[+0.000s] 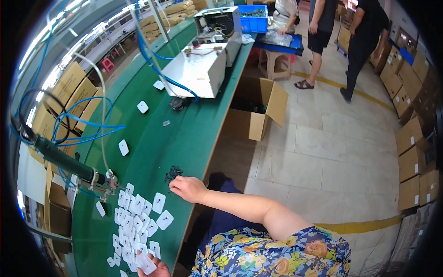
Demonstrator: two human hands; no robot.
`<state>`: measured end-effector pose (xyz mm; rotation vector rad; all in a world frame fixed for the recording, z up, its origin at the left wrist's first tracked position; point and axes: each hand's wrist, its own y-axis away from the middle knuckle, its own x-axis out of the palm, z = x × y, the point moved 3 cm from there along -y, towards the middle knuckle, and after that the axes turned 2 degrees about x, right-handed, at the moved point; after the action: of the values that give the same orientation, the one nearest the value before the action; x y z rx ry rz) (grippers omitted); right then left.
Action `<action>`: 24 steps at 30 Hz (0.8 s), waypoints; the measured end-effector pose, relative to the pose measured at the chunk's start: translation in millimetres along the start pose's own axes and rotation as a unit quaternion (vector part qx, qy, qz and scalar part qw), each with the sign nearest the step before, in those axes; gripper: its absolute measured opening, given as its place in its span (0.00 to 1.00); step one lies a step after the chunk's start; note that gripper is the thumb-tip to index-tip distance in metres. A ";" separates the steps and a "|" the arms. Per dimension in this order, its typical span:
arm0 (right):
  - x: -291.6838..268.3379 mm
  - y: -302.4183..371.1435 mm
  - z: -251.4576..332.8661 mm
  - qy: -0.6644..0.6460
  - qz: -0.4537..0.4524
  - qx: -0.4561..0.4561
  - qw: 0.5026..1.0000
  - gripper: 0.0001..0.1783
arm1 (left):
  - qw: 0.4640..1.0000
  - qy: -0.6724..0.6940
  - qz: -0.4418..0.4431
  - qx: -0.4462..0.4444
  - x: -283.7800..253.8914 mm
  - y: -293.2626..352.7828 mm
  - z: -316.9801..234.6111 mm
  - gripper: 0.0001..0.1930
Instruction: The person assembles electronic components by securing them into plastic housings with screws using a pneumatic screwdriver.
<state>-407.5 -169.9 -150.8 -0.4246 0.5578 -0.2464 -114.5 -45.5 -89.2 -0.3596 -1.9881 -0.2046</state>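
Observation:
My right hand point(189, 189) rests at the near edge of a small heap of tiny black parts point(173, 172) on the green bench. Its fingers are pinched together, and whatever is between them is hidden. Low in the view, my left hand point(161, 269) holds a white plastic plate point(146, 264) with rounded corners. Beside it a loose pile of similar white plates point(134, 220) spreads over the bench, many with a small black part at the middle. Two plates lie slightly apart at the pile's right side, nearest my right hand.
A green arm with a metal clamp point(110, 185) and blue hoses overhangs the bench's left. Farther up stands a white machine point(196, 69). An open carton point(268, 111) sits right of the bench edge. Several people stand beyond; stacked cartons point(410, 159) line the right.

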 end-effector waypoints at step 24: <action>-265.4 22.1 -472.0 0.127 0.001 0.595 0.794 0.43 | 0.787 0.097 0.399 -0.460 -64.9 -111.2 43.1 0.15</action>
<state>-886.7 -212.3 -400.5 0.8600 0.5596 -0.6012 -163.2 -147.4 -164.4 -1.6845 -1.2412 -0.6258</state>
